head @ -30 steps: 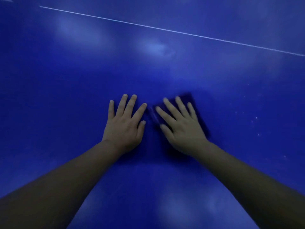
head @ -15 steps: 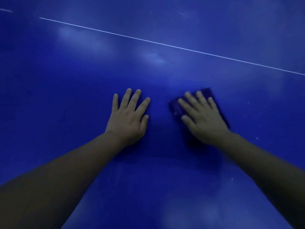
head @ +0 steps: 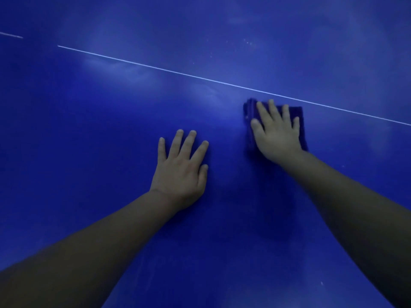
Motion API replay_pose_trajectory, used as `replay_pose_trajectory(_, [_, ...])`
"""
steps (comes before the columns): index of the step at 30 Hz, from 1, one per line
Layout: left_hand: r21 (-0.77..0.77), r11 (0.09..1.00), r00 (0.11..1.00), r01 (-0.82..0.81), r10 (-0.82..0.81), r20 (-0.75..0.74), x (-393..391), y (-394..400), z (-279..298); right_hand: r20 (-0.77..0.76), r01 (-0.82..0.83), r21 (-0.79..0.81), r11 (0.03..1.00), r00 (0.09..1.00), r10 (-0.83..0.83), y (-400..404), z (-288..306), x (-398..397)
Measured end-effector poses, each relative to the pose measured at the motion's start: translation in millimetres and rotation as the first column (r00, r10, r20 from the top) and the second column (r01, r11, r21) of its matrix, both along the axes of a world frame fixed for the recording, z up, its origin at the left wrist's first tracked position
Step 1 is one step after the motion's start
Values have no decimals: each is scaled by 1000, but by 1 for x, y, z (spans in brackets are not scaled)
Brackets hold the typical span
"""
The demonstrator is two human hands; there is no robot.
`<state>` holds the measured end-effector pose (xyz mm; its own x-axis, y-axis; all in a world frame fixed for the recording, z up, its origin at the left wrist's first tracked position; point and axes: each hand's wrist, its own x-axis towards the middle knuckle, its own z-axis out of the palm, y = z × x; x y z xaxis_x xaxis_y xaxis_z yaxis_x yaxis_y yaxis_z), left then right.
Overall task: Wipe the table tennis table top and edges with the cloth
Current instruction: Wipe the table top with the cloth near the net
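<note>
I see my right hand [head: 277, 132] pressing flat, fingers straight, on the folded dark blue cloth [head: 299, 121] at about 1 o'clock, just before the thin white line [head: 178, 73]. My left hand [head: 181, 172] lies spread on the glossy blue table tennis top [head: 89, 152], probably for support. No writing is readable.

A thin white line [head: 222, 82] runs slantwise, high at the left and dropping toward the right edge of the view. A short white dash [head: 11, 34] sits apart from it at the far left, higher up. Pale hazy patches [head: 120, 67] lie just below the line, with another [head: 211, 96] further right. A scatter of small white specks [head: 248, 42] shows above the line at upper right. A lone speck [head: 321, 283] lies low at the right.
</note>
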<state>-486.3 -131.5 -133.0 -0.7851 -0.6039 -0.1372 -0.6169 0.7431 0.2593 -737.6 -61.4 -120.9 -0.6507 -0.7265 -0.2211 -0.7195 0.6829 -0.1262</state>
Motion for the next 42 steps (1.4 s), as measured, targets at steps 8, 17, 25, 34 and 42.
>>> replay_pose_trajectory(8, [-41, 999, 1000, -2, 1, -26, -10, -1, -3, -32, -384, -60, 921, 923, 383, 0, -2, 56])
replay_pose_trajectory(17, [-50, 999, 1000, -16, 15, -18, -14, 3, -4, 7, -106, -64, 992, 994, 107, -78, -3, 11])
replay_pose_trajectory(25, [-28, 1000, 1000, 2, -2, -25, -31, 12, -5, -61, -169, -48, 984, 984, 166, 100, -2, -22])
replay_pose_trajectory(34, [-47, 997, 996, 67, -69, -49, -66, 46, -4, -71, -237, -107, 966, 970, 230, 45, -8, -17])
replay_pose_trajectory(42, [-43, 993, 994, 110, -110, -10, -78, 71, -7, -20, 237, -72, 969, 971, -238, 90, -6, -130])
